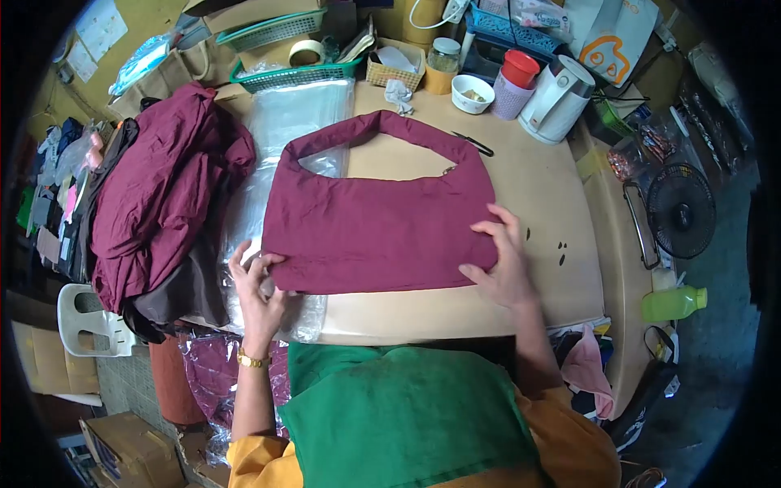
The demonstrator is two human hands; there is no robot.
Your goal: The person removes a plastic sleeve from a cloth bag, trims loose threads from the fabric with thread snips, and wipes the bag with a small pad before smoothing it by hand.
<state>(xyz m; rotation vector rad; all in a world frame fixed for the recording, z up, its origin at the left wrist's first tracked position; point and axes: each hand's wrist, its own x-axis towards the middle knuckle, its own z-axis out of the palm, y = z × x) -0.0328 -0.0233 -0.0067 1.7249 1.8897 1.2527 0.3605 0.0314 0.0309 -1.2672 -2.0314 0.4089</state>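
A maroon fabric shoulder bag point(378, 232) lies flat on the table, its padded strap looped toward the far side. My left hand point(259, 289) is at the bag's lower left corner, its fingers curled and thumb against the fabric. At the right edge, my right hand point(506, 264) grips the bag with bent fingers above and the thumb lower down. Clear plastic bags point(285, 122) are stacked beneath the maroon bag's left side. A pile of maroon bags or cloth point(167, 187) rests left of them.
Along the back stand a green basket point(297, 75), a white bowl point(472, 94), a red-lidded cup point(519, 69) and a white electric kettle point(557, 99). A black pen point(473, 144) lies near the strap. To the right are a fan point(682, 210) and a green bottle point(674, 304).
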